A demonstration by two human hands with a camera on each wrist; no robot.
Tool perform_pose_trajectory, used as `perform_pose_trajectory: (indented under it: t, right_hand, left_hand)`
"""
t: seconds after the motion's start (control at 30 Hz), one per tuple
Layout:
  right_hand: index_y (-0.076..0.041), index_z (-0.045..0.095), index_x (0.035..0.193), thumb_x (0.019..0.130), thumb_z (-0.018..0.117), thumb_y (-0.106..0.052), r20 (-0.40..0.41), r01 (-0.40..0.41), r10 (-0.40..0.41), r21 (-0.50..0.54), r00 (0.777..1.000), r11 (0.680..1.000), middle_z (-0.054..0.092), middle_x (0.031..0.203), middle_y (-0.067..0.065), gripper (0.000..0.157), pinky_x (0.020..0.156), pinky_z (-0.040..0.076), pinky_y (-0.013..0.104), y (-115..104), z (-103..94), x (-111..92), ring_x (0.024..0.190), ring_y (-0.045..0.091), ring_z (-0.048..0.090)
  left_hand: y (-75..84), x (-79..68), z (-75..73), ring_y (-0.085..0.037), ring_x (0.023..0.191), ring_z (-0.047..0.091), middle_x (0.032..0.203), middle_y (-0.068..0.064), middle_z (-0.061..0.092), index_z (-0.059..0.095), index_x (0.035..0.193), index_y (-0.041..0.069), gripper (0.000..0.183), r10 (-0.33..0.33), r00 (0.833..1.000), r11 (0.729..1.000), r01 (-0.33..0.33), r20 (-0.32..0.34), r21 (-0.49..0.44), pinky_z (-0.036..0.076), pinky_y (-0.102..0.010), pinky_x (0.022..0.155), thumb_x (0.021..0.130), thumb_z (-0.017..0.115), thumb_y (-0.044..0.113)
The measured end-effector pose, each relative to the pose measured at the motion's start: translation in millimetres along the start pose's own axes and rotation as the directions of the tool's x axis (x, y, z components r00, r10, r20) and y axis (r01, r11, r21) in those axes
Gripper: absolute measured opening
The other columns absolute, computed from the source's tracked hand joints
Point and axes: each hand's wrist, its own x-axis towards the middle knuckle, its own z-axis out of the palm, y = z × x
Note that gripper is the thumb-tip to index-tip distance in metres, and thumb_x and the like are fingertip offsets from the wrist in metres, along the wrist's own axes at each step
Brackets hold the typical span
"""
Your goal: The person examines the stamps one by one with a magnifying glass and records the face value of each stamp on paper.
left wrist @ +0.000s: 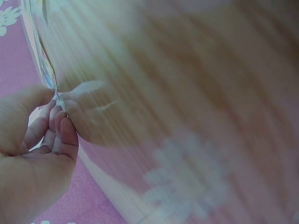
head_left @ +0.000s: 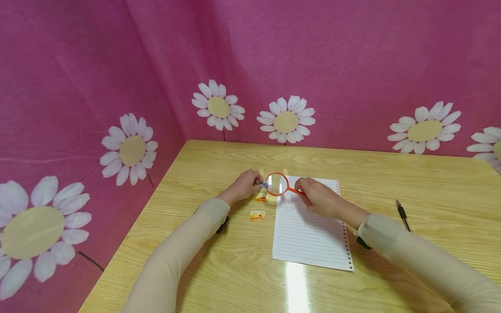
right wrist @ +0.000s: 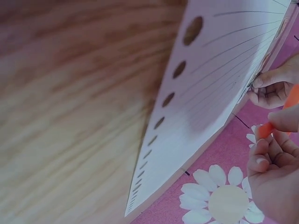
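My right hand grips the handle of an orange magnifying glass over the upper left of a lined paper sheet. Left of the lens, my left hand pinches a small, thin, bluish flat piece between thumb and fingers; the lens rim overlaps its right end in the head view. Two little orange-and-yellow picture pieces lie on the table just below that hand. In the right wrist view the orange handle shows between thumb and fingers, with the left hand beyond it.
A black pen lies to the right of the paper, near the right forearm. The light wooden table carries everything. Behind it and at the left hangs a magenta cloth with white daisies.
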Motion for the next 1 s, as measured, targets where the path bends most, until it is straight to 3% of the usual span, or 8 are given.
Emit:
perform_pose_trajectory:
  t: [1.0]
  right_hand:
    - [-0.001, 0.054, 0.1, 0.084, 0.06, 0.009, -0.006, 0.018, -0.018, -0.016, 1.0, 1.0, 0.061, 0.088, 0.01, 0.02, 0.072, 0.053, 0.037, -0.3, 4.2, 3.3, 0.08, 0.02, 0.059]
  left_hand:
    - [-1.1, 1.0, 0.6, -0.015, 0.084, 0.046, 0.095, -0.01, 0.056, 0.063, 0.101, 0.001, 0.01, 0.008, 1.0, 1.0, -0.008, -0.012, 0.016, 0.041, -0.026, 0.078, 0.094, 0.062, 0.008]
